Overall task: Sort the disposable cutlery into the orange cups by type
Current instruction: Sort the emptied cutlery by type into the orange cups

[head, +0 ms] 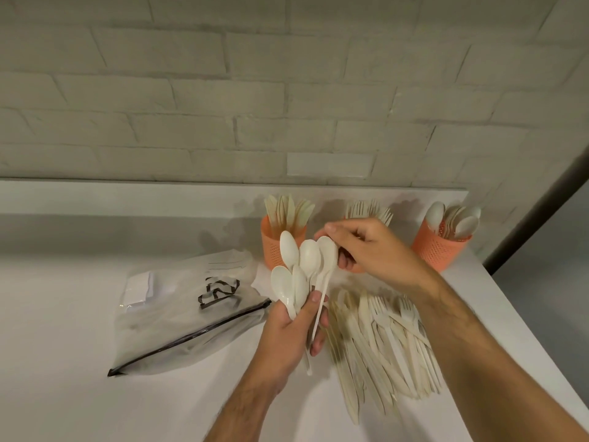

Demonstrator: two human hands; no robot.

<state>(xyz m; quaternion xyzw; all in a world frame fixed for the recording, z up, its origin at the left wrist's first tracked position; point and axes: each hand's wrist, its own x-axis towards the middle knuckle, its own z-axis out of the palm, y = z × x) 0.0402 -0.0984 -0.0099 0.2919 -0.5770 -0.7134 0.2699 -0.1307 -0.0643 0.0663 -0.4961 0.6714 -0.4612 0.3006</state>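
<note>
Left hand (291, 330) grips a fan of white spoons (299, 269) by the handles, bowls up; right hand (366, 250) pinches the rightmost spoon's bowl. Three orange cups at back: knife cup (277, 247) left, fork cup (369, 212) mostly hidden behind right hand, spoon cup (436, 250) right. Loose cutlery pile (382, 346) on white table (79, 393), beside plastic bag (185, 314).

The spoons (302, 266) at the centre look like smooth white plastic with a faint sheen; the cutlery pile (382, 342) at four o'clock is matt and cream-coloured; the orange cups (436, 250) at two o'clock have a perforated, mesh-like plastic wall; the bag (178, 314) at nine o'clock is clear glossy film; the table (95, 393) is smooth matt white; the wall (255, 90) at twelve is rough painted brick.
</note>
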